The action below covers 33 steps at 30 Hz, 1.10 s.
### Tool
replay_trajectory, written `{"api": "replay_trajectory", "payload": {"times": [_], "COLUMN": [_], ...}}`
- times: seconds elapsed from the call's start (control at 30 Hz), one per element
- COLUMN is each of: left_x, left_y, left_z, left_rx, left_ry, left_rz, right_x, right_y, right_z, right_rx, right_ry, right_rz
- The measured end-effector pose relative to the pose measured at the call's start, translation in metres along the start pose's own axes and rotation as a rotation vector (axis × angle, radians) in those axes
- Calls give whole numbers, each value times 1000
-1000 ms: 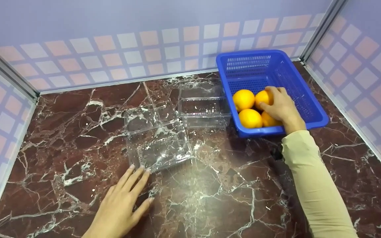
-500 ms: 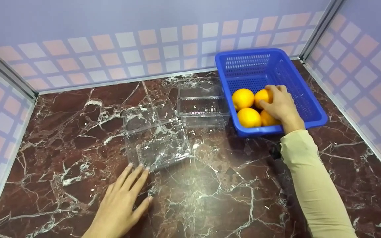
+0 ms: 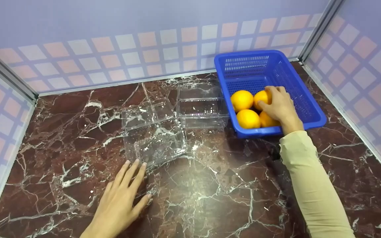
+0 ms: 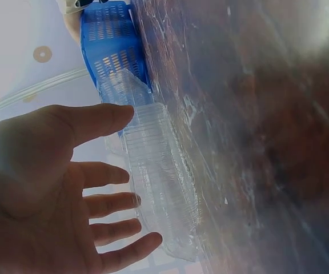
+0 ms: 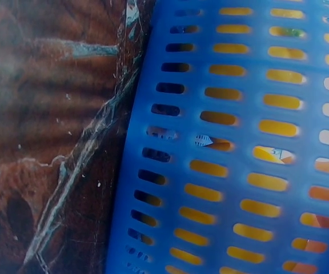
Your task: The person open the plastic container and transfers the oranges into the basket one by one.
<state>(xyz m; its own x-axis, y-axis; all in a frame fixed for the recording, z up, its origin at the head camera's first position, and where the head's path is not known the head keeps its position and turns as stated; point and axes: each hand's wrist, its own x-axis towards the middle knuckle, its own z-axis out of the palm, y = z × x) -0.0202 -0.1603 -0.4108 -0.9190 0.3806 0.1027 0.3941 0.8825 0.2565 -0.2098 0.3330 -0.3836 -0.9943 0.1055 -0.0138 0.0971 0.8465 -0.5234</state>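
Note:
My right hand (image 3: 280,105) reaches into the blue plastic basket (image 3: 313,99) and grips an orange (image 3: 262,98), thumb on its near side and fingers over its far side. Beside it lie an orange (image 3: 242,100) at the left, another orange (image 3: 248,119) in the near corner and an orange (image 3: 268,119) partly hidden under the hand. My left hand (image 3: 119,198) is spread, its fingertips at the near left corner of a clear plastic clamshell box (image 3: 159,142). In the left wrist view, that box (image 4: 159,177) stands just past the fingers.
A second clear plastic box (image 3: 203,106) stands between the first box and the basket. Patterned panels (image 3: 164,39) enclose the marble-look tabletop (image 3: 210,198) at back and sides. In the right wrist view, the slotted basket wall (image 5: 170,165) shows yellow fruit behind it.
My left hand has shifted slightly forward along the box's near corner. The right hand stays on the same orange in the basket, and the oranges keep their places.

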Motion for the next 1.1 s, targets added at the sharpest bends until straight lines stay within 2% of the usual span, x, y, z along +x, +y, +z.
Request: {"api": "replay_trajectory", "payload": {"times": [0.33, 0.43, 0.7, 0.97, 1.1], "left_x": [13, 17, 28, 38, 44], "left_y": [-9, -12, -17, -23, -23], "left_z": [-2, -3, -4, -2, -3], "left_rx": [21, 18, 1, -5, -13], "left_ry": [-14, -12, -33, -37, -31], "left_rz": [-42, -42, -57, -59, -54], "right_x": [0, 0, -5, -1, -3], "right_y": [-3, -4, -5, -7, -6], "right_z": [-1, -1, 1, 5, 3], "right_rx": [18, 24, 50, 45, 63], "right_ry": [32, 80, 291, 306, 348], "right_rz": [-5, -18, -64, -147, -164]}}
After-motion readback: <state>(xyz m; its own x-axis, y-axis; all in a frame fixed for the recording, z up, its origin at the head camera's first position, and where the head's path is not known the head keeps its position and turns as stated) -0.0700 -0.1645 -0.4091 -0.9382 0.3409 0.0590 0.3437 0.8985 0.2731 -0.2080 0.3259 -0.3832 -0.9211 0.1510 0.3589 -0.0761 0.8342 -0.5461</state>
